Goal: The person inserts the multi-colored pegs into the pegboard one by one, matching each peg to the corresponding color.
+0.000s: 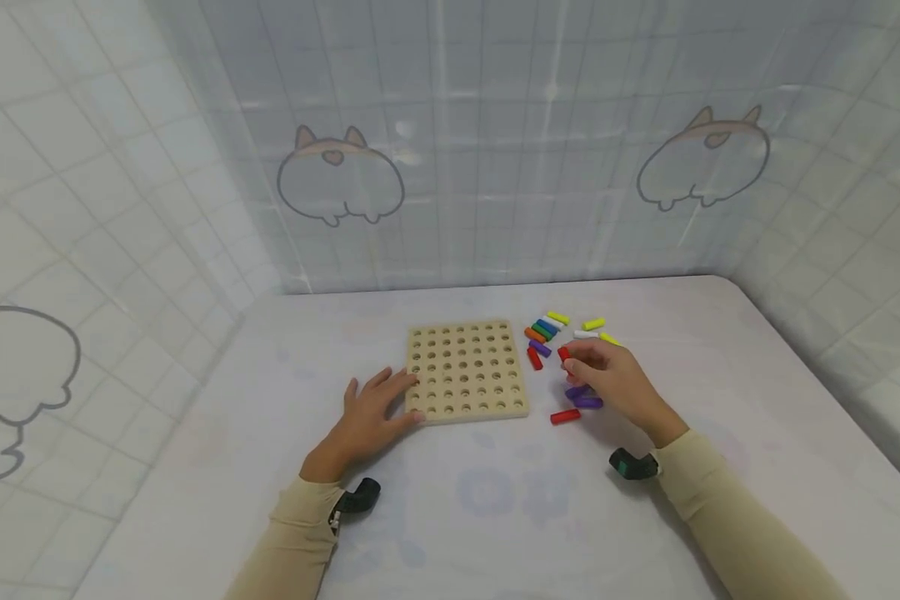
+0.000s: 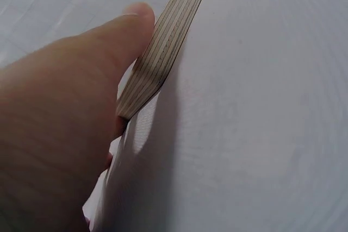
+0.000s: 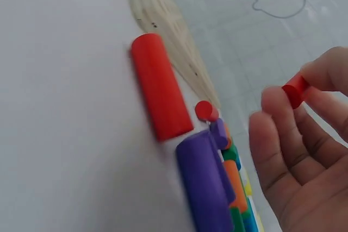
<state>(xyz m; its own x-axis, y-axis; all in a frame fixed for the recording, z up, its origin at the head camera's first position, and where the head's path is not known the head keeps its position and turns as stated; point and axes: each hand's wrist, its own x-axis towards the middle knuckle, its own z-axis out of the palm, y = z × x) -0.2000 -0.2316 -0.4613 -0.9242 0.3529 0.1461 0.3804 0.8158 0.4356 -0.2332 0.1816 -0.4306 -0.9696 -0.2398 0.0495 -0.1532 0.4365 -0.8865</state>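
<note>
A square wooden pegboard (image 1: 465, 371) with rows of round holes lies on the table. My left hand (image 1: 371, 421) rests at its left edge, thumb by the near corner; in the left wrist view the thumb (image 2: 109, 36) lies against the layered side of the board (image 2: 168, 31). My right hand (image 1: 618, 379) pinches a red peg (image 3: 295, 92) between thumb and fingers, held above the loose pegs right of the board. Beneath and beside this hand lie purple pegs (image 1: 588, 402) and a red peg (image 1: 566, 417). Another red peg (image 1: 535, 358) lies nearer the board.
Behind the right hand lie an orange peg (image 1: 535, 335), a blue peg (image 1: 546, 327), white pegs (image 1: 585, 334) and yellow pegs (image 1: 594, 323). A patterned curtain (image 1: 495, 167) hangs along the table's far edge and both sides. Each wrist carries a black camera (image 1: 633, 464).
</note>
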